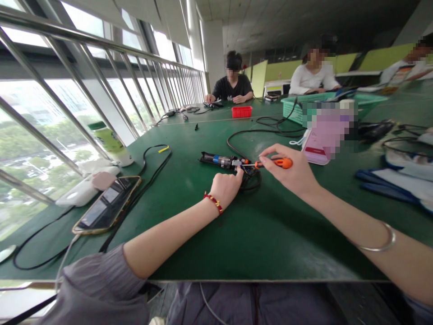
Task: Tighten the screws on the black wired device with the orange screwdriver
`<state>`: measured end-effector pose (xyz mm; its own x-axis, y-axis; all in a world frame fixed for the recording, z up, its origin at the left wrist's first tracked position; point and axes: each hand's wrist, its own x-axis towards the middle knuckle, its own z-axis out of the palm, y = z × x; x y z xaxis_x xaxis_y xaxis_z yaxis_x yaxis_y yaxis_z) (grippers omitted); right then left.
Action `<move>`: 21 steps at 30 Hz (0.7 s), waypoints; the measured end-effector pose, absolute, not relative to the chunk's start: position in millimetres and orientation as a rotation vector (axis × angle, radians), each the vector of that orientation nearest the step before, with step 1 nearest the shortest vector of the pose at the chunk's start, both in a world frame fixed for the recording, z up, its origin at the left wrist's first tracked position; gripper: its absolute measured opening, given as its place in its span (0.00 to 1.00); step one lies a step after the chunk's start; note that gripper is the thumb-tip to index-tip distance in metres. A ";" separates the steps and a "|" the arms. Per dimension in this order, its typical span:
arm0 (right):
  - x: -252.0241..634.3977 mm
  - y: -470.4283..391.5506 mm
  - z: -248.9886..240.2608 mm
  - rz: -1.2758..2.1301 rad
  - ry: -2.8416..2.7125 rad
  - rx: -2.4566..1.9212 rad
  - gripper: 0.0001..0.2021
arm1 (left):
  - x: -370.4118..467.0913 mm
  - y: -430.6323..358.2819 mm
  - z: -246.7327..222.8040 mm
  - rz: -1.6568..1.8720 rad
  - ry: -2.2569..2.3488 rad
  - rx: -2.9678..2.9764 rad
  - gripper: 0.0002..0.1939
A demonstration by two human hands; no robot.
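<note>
A black cylindrical device [221, 160] with a blue band and exposed wires lies on the green table, slightly right of centre. My left hand [227, 186] is closed at its near side, a finger pressing against the grey part by the wires. In my right hand [291, 169] is an orange-handled screwdriver [283, 163], held between thumb and fingers from the right. Its thin shaft points left at the device's wired end; whether the tip touches a screw is too small to tell. A black cable curls beside that end.
On the left are a phone [107, 205], a white power strip [79, 192] and a green cup [111, 143] near the railing. Farther back stand a red tray [241, 112] and a green basket [292, 109]. A pink phone [316, 146] is at right. Several people sit beyond.
</note>
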<state>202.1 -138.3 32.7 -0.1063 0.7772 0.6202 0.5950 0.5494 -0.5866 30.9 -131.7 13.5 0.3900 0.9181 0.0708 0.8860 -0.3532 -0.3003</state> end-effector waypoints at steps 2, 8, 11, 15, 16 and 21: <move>202.2 -138.2 33.1 0.181 -1.803 -1.076 0.08 | 30.8 -131.5 13.5 0.152 -1.584 -2.365 0.24; 203.5 -135.8 32.1 0.153 -1.790 -0.987 0.20 | 30.0 -130.2 11.4 0.134 -1.574 -2.370 0.24; 203.0 -137.7 33.4 0.219 -1.799 -1.128 0.11 | 29.8 -130.0 10.9 0.144 -1.569 -2.366 0.25; 203.1 -138.6 34.4 0.196 -1.794 -1.086 0.08 | 30.0 -130.1 11.3 0.144 -1.567 -2.366 0.25; 203.3 -138.3 34.2 0.167 -1.789 -1.051 0.11 | 30.0 -130.1 11.4 0.142 -1.568 -2.366 0.24; 203.6 -137.0 32.4 0.184 -1.777 -1.071 0.17 | 30.0 -129.8 11.5 0.135 -1.563 -2.373 0.25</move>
<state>203.6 -137.0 32.4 -0.0961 0.7307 0.6759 0.5767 0.5943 -0.5606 30.0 -129.8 11.5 0.4052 0.9104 0.0832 0.8826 -0.3658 -0.2952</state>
